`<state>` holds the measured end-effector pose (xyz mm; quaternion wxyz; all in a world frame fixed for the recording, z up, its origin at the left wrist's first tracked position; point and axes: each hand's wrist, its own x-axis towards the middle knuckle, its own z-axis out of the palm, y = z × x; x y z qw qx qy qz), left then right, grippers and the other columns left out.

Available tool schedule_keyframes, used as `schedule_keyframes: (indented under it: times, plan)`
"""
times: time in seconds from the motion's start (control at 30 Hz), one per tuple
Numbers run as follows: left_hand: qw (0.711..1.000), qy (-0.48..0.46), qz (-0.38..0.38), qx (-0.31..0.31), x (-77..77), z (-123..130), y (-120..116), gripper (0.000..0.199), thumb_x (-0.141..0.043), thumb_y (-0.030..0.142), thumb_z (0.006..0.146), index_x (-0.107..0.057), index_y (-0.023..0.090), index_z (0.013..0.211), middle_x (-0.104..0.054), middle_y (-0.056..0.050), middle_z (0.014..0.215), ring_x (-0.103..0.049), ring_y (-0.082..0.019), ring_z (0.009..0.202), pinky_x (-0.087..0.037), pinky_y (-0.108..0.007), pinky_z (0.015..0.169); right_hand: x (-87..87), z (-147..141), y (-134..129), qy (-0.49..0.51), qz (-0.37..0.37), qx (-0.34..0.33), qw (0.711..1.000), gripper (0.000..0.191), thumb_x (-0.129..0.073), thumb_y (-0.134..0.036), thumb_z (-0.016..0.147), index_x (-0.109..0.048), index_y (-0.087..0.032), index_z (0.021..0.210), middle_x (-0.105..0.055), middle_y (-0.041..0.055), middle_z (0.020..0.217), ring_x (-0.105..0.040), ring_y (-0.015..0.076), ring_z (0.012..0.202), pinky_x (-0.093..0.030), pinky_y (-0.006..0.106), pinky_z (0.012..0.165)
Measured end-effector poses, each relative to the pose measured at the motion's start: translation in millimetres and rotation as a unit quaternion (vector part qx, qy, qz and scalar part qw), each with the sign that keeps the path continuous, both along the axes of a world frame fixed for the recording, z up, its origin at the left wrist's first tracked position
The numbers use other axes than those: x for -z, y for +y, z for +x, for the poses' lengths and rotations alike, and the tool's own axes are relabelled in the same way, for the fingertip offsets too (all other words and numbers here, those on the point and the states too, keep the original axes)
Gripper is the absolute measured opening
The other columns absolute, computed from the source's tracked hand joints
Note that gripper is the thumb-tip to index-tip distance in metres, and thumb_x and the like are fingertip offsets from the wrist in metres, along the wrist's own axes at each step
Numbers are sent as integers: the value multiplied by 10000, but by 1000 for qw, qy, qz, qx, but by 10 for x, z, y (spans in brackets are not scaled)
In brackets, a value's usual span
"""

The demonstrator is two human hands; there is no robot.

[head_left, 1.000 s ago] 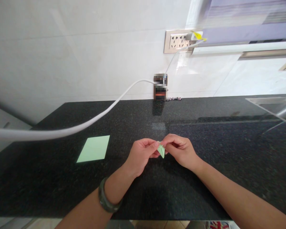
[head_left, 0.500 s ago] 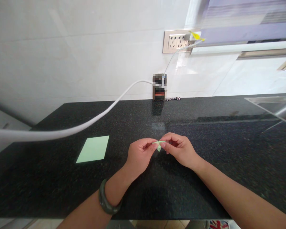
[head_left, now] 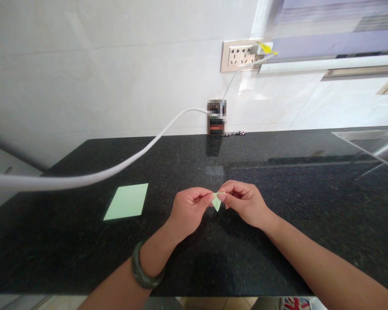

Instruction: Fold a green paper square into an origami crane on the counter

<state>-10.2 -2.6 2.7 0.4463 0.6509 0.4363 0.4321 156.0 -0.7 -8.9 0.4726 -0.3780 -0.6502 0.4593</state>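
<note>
A small folded piece of light green paper [head_left: 217, 202] is held above the dark counter, its pointed end down and a crease along its middle. My left hand [head_left: 190, 211] pinches its left side between thumb and fingers; a green bangle circles that wrist. From the right, my right hand [head_left: 244, 202] pinches the other side with thumb and forefinger. The fingertips cover the paper's upper corners. Flat on the counter to the left lies a pale green sheet stack or sheet [head_left: 126, 201], touched by neither hand.
A pixelated dark object [head_left: 216, 122] leans at the wall with a beaded strand [head_left: 235, 133] beside it. A white cable [head_left: 116, 170] crosses the left side. Wall sockets [head_left: 241, 56] hold a plug. A metal sink [head_left: 375, 142] is at the right.
The folded paper's pointed part now shows larger and hangs lower between my fingers, its front face turned more toward me. Both hands have shifted only slightly.
</note>
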Motion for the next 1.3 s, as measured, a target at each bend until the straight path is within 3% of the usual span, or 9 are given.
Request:
schedule_keyframes:
  times: [0.23,0.47,0.6,0.73,1.03,1.3]
  plan:
    - [999,-26,22,18,14,-18,-13,158,-557,270,750,-640,152,685,-613,-23,633,-541,-121,588,-419,-223,560,-22,-60,-34,0,50,21,999,103,-583,-247,763,-627,-165,717,-569,25,677,-499,102,580,-398,231,506]
    - [996,-80,-34,-9,82,-13,59,149,-608,288,707,-643,147,742,-651,-41,684,-584,-143,636,-451,-247,604,-5,-49,-6,-11,34,52,998,122,-579,-266,757,-612,-163,700,-570,28,673,-492,103,564,-399,233,497]
    - [999,-38,12,-4,77,-19,46,141,-584,277,726,-645,154,694,-635,-34,662,-564,-135,616,-437,-237,592,13,-57,-1,0,-12,27,1000,143,-565,-302,765,-576,-165,729,-541,2,649,-477,94,549,-401,226,513]
    - [999,-12,34,1,62,-9,19,134,-577,262,730,-638,159,671,-616,-27,646,-542,-127,594,-420,-228,564,10,-74,-7,-26,3,27,999,186,-552,-311,778,-545,-160,669,-499,-7,616,-450,89,542,-379,220,507]
    - [997,-81,-10,-8,10,-28,23,113,-593,255,716,-652,163,688,-634,-19,634,-558,-126,586,-438,-232,587,-65,-29,8,-29,-12,-43,999,230,-487,-354,824,-600,-154,828,-513,-4,605,-461,89,516,-388,222,490]
    - [994,-104,-35,-5,53,-32,45,112,-586,252,731,-639,156,711,-643,-26,677,-585,-138,639,-464,-259,646,71,-30,76,55,-79,-59,994,306,-454,-425,830,-586,-150,853,-514,-16,556,-459,85,473,-389,222,478]
